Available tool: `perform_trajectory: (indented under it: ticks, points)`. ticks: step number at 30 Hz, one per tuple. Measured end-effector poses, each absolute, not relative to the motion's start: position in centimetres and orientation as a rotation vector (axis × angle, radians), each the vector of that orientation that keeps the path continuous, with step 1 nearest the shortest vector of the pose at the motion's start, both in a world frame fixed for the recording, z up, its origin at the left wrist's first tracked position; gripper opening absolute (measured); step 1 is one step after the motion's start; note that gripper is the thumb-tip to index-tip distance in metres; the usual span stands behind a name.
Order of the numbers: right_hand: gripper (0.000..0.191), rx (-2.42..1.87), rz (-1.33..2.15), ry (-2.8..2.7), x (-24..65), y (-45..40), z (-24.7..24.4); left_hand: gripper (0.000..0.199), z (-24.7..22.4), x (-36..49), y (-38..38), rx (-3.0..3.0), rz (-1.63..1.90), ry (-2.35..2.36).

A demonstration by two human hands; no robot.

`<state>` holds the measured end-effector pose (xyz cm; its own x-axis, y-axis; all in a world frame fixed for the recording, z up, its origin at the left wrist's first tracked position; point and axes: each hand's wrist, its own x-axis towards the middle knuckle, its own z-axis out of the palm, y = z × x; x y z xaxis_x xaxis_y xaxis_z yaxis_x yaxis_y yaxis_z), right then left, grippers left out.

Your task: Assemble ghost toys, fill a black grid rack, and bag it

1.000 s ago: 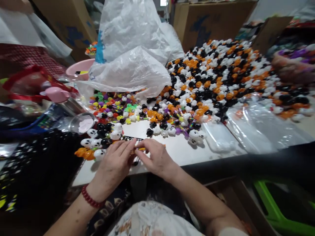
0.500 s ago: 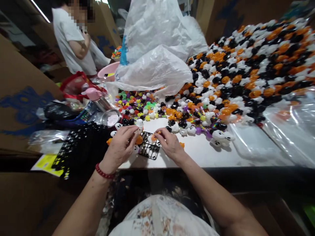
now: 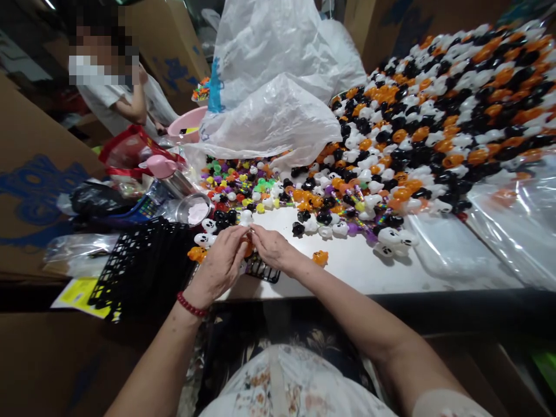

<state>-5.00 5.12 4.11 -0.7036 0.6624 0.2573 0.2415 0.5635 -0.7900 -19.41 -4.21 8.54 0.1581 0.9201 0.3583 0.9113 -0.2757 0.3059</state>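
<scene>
My left hand, with a red bead bracelet at the wrist, is closed, its fingertips pressed together over the left part of a black plastic grid. Against those fingertips, my right hand pinches from the right. Whatever lies between the fingers is too small and covered to name. A bit of an orange toy shows between the two hands. Just left of my left hand lie a white ghost-faced toy and an orange pumpkin-like toy. Another orange toy sits beyond my right wrist.
A large heap of black, white and orange toys rises at the right. Small coloured pieces spread behind my hands, below a white plastic bag. Black grids are stacked at left, near a metal bowl. A person stands behind.
My right hand has moved left, bringing its fingertips against those of my left hand. The small orange-and-white piece it pinched is now hidden. The view has shifted slightly.
</scene>
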Motion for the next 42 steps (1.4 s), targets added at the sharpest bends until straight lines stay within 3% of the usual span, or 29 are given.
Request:
perform_trajectory:
  ticks: [5, 10, 15, 21, 25, 29, 34, 36, 40, 42]
  points:
    - [0.05, -0.855, 1.154, -2.16, -5.3, 4.3, 3.8, 0.044, 8.5, -19.7, -3.9, 2.568, 0.562, 1.814]
    - [0.049, -0.819, 1.16, -2.108, -5.1, 3.8, 3.2, 0.036, 7.0, -20.8, -3.3, 2.641, 0.5, 1.875]
    - [0.031, -0.744, 0.581, -2.172, 2.7, 5.0, 3.4, 0.034, 6.1, -21.2, -2.6, 2.66, 0.593, 1.875]
    - [0.04, -1.235, 0.05, -2.303, 18.1, 9.2, 5.2, 0.03, 6.4, -20.9, -2.5, 2.658, 0.628, 1.811]
    - [0.041, -1.432, -0.13, -2.486, 22.4, 10.8, 4.9, 0.027, 6.3, -20.9, -2.4, 2.669, 0.645, 1.801]
    - [0.057, -1.47, -0.121, -2.585, 21.7, 10.8, 3.5, 0.026, 6.5, -20.8, -2.5, 2.664, 0.65, 1.803]
    - [0.036, -1.365, -0.146, -2.528, 19.6, 11.3, 3.3, 0.026, 7.1, -20.2, -3.0, 2.647, 0.658, 1.816]
    - [0.038, -1.279, -0.077, -2.396, 18.5, 11.4, 4.3, 0.026, 7.4, -19.9, -3.2, 2.632, 0.651, 1.828]
    - [0.053, -1.138, 0.287, -2.03, 14.1, 9.6, 6.9, 0.028, 7.5, -19.6, -3.4, 2.608, 0.617, 1.851]
    - [0.047, -1.084, 0.643, -1.967, 10.7, 7.9, 7.6, 0.028, 7.4, -19.6, -3.5, 2.603, 0.603, 1.851]
